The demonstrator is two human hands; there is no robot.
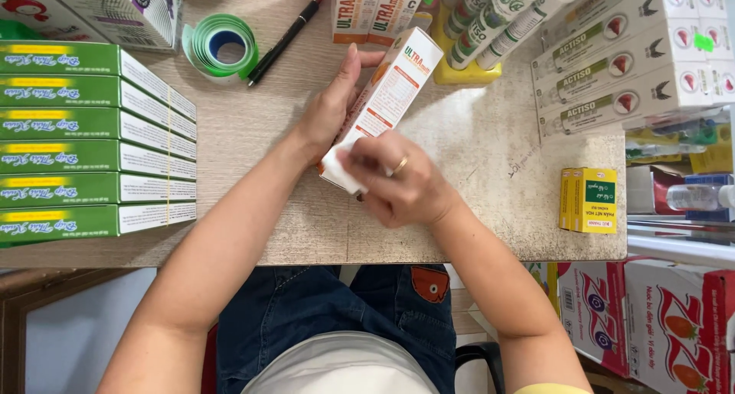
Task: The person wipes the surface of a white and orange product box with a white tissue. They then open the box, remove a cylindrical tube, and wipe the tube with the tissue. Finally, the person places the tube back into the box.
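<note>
**A:** In the head view, what are the hands on?

**B:** A long white and orange carton point(385, 103), lying slantwise over the wooden table point(253, 179). I'll place everything else from that carton. The left hand point(331, 107) lies along its left side, fingers stretched up the long face and thumb tucked behind, so it grips the carton from the side. The right hand point(398, 183) is at the carton's near end, fingers curled and pinched onto the white end flap; it wears a ring. The fingertips there are blurred, so how the flap stands I cannot tell.

**A:** Does the carton rest on the table?

**B:** Its near end is in the hands, just above the tabletop; whether the far end touches the surface is unclear.

**A:** What is around it?

**B:** Just beyond its far end stand two upright cartons of the same kind point(377, 7). To the right of that far end is a yellow stand point(463, 71) with white tubes point(501, 15) leaning in it. Further right, a stack of long white boxes point(628, 57). Right of the carton's near end, well apart, a small yellow box point(588, 200) lies near the table's edge.

**A:** And on the left?

**B:** Beyond and left of the carton, a roll of green tape point(220, 45) with a black pen point(285, 38) beside it. Far to the left, a stack of green boxes point(92, 141) lying flat, one above the other. Near the carton, the person's blue jeans point(329, 306) show under the table edge.
</note>
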